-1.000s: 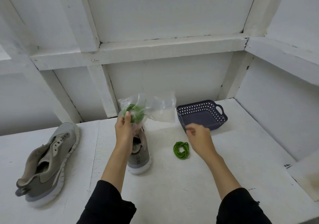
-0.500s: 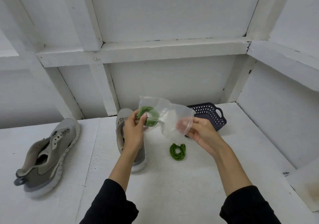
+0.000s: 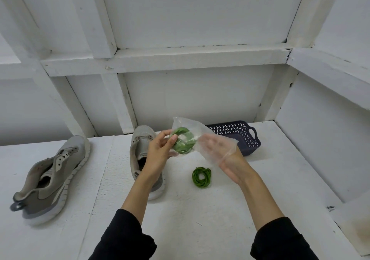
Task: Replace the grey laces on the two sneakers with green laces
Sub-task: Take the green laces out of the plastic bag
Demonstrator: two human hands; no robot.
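Note:
My left hand (image 3: 158,155) pinches a coil of green lace (image 3: 183,142) through a clear plastic bag (image 3: 202,132), held above the table. My right hand (image 3: 230,159) is pushed into the bag's mouth; its straight fingers show through the plastic and point at the coil. A second green lace coil (image 3: 201,177) lies loose on the white table under my right wrist. One grey sneaker (image 3: 140,145) stands behind my left hand, toe away from me. The other grey sneaker (image 3: 50,177) leans on its side at the far left, with bare eyelets.
A dark blue perforated basket (image 3: 247,139) sits at the back right, behind the bag. White walls and beams close the table at the back and right. A raised white ledge (image 3: 352,209) stands at the front right corner.
My right hand left the table near the basket, took the bag's mouth, and now has slid inside the bag. My left hand kept hold of the coil through the plastic.

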